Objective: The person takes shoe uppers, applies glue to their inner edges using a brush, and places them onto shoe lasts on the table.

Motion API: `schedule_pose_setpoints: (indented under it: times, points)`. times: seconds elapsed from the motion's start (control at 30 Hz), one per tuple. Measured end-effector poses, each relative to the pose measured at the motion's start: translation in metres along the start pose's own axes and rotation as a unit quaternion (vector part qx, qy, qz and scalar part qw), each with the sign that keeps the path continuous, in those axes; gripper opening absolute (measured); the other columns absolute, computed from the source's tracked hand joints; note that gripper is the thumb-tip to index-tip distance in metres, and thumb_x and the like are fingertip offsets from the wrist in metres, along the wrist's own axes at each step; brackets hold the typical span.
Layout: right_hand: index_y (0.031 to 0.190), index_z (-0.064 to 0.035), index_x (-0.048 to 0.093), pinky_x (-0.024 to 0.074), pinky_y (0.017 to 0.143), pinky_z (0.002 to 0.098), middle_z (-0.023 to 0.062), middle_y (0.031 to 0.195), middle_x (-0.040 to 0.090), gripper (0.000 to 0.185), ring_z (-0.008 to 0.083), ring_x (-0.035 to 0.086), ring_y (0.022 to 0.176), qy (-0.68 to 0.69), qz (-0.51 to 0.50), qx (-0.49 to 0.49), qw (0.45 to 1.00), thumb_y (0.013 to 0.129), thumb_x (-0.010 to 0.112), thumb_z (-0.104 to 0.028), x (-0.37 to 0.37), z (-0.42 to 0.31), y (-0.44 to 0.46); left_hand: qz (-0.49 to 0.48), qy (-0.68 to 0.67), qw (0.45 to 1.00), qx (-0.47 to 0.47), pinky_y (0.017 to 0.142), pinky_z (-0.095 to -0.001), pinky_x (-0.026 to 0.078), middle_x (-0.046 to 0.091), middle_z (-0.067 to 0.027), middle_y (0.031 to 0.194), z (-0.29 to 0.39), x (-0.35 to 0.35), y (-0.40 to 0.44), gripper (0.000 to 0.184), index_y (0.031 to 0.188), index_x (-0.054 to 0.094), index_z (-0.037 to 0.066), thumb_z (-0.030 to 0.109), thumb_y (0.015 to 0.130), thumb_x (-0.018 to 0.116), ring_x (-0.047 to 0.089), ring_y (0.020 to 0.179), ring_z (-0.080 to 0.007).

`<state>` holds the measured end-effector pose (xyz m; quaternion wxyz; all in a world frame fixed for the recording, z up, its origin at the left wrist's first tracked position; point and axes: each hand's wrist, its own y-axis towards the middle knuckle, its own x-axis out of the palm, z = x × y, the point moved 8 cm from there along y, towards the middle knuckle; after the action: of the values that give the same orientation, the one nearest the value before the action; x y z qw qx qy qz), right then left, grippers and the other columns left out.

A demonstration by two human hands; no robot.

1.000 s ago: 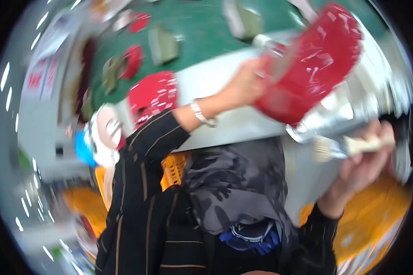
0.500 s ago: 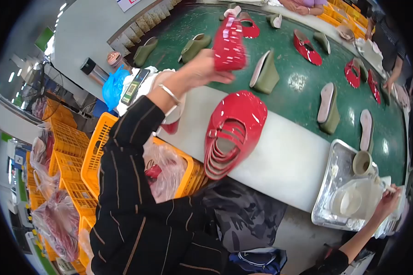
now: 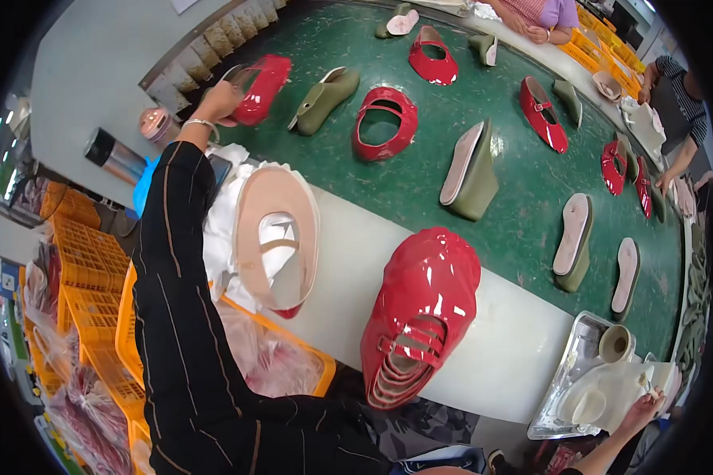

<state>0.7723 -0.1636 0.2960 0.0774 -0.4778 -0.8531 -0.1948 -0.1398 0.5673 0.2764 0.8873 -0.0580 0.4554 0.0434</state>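
Observation:
At the far left of the green work surface [image 3: 348,190], my left hand [image 3: 220,103] is closed on the edge of a glossy red shoe upper [image 3: 263,89]. Another red upper [image 3: 384,142] lies just right of it, with an olive wedge sole [image 3: 325,99] between the two. My right hand [image 3: 640,410], low at the right, pinches what looks like a small brush [image 3: 651,389] over a metal tray [image 3: 558,388]; its tip is hard to make out. In front of me a stack of nested red strapped uppers [image 3: 432,293] rests on the white board [image 3: 507,340].
A beige-lined upper [image 3: 249,206] lies on white cloth at the board's left end. More wedge soles [image 3: 475,174] and red uppers are spread across the green surface. Orange crates [image 3: 95,261] stand at left, a steel flask [image 3: 119,154] beyond. Two people work along the far side.
My left hand has swung left with a red upper. One red upper now lies on the green surface near where the hand was. My right hand stays by the tray; the view has shifted.

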Motion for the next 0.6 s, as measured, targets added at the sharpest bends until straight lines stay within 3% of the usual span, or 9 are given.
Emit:
schedule_pose_setpoints:
  times: [0.07,0.17,0.23,0.33,0.43,0.47,0.5,0.53,0.6]
  points:
    - [0.107,-0.0043,0.049,0.0462,0.071,0.0173,0.0043,0.104,0.052,0.021,0.0073,0.051,0.072,0.024,-0.082,0.027,0.996,0.096,0.043,-0.022,-0.007,0.001,0.006,0.044,0.055,0.998,-0.005,0.045,-0.0353,0.057,0.063,-0.0232,0.089,-0.012,-0.008,0.02,0.033,0.096,0.06,-0.008,0.021,0.08,0.058,0.066,0.072,-0.0342]
    - [0.11,-0.0034,0.049,0.0473,0.074,0.0183,0.0053,0.106,0.052,0.024,0.0084,0.053,0.076,0.024,-0.113,0.054,0.992,0.096,0.042,-0.022,-0.005,-0.004,0.004,0.11,0.239,0.963,0.06,0.073,-0.0467,0.051,0.062,-0.0253,0.096,-0.034,-0.016,0.046,0.031,0.1,0.063,0.003,0.025,0.08,0.054,0.06,0.09,-0.0399]
    - [0.112,-0.0024,0.048,0.0476,0.073,0.0181,0.0063,0.109,0.053,0.026,0.0089,0.054,0.077,0.006,-0.032,0.036,0.999,0.097,0.042,-0.022,-0.021,-0.008,0.005,0.164,0.262,0.949,0.068,0.083,-0.0482,0.045,0.06,-0.0242,0.098,-0.058,-0.027,0.068,0.028,0.098,0.064,0.006,0.022,0.08,0.049,0.057,0.097,-0.0406]
    - [0.109,0.0,0.047,0.0498,0.069,0.0189,0.0094,0.104,0.055,0.025,0.0095,0.053,0.071,0.035,-0.073,0.038,0.996,0.096,0.043,-0.022,-0.011,-0.007,0.004,0.206,0.245,0.945,0.065,0.081,-0.0468,0.046,0.062,-0.0233,0.096,-0.034,-0.03,0.04,0.025,0.093,0.064,0.005,0.018,0.081,0.048,0.058,0.096,-0.0391]
    - [0.104,-0.001,0.045,0.049,0.068,0.0191,0.0073,0.099,0.052,0.022,0.0092,0.051,0.07,0.03,-0.076,0.029,0.996,0.096,0.043,-0.022,0.004,-0.008,0.002,0.184,0.209,0.954,0.109,0.08,-0.0447,0.047,0.063,-0.0199,0.094,-0.014,-0.019,0.036,0.024,0.095,0.064,0.006,0.02,0.081,0.052,0.06,0.092,-0.0376]
    - [0.106,0.0002,0.047,0.0498,0.072,0.0195,0.0097,0.102,0.054,0.024,0.0108,0.055,0.077,0.066,-0.14,0.036,0.987,0.096,0.044,-0.021,0.01,-0.007,0.003,0.143,0.181,0.964,0.136,0.08,-0.0438,0.047,0.064,-0.0193,0.094,0.001,-0.009,0.031,0.025,0.097,0.064,0.006,0.021,0.081,0.052,0.06,0.091,-0.0374]
    - [0.109,-0.0002,0.047,0.0486,0.069,0.0199,0.0105,0.104,0.056,0.026,0.0107,0.055,0.075,0.051,-0.049,0.02,0.997,0.096,0.045,-0.022,-0.007,-0.005,0.009,0.101,0.152,0.97,0.162,0.079,-0.043,0.047,0.064,-0.0188,0.094,0.022,0.001,0.022,0.025,0.099,0.064,0.007,0.022,0.081,0.053,0.06,0.09,-0.0372]
    - [0.112,-0.0007,0.048,0.0474,0.066,0.0203,0.0112,0.106,0.057,0.028,0.0106,0.054,0.073,0.031,0.045,0.005,0.998,0.095,0.046,-0.022,-0.026,-0.005,0.011,0.069,0.106,0.971,0.204,0.073,-0.0369,0.048,0.065,-0.0168,0.086,0.045,0.012,0.007,0.027,0.102,0.062,0.004,0.022,0.083,0.053,0.063,0.08,-0.0287]
    - [0.112,-0.0001,0.05,0.049,0.07,0.0219,0.0142,0.108,0.058,0.028,0.0126,0.057,0.078,0.015,0.046,0.012,0.999,0.094,0.048,-0.021,-0.032,-0.003,0.016,-0.012,-0.011,0.957,0.289,0.054,-0.0226,0.042,0.06,-0.0015,0.08,0.102,0.037,-0.052,0.026,0.099,0.06,0.0,0.022,0.088,0.054,0.052,0.062,-0.0086]
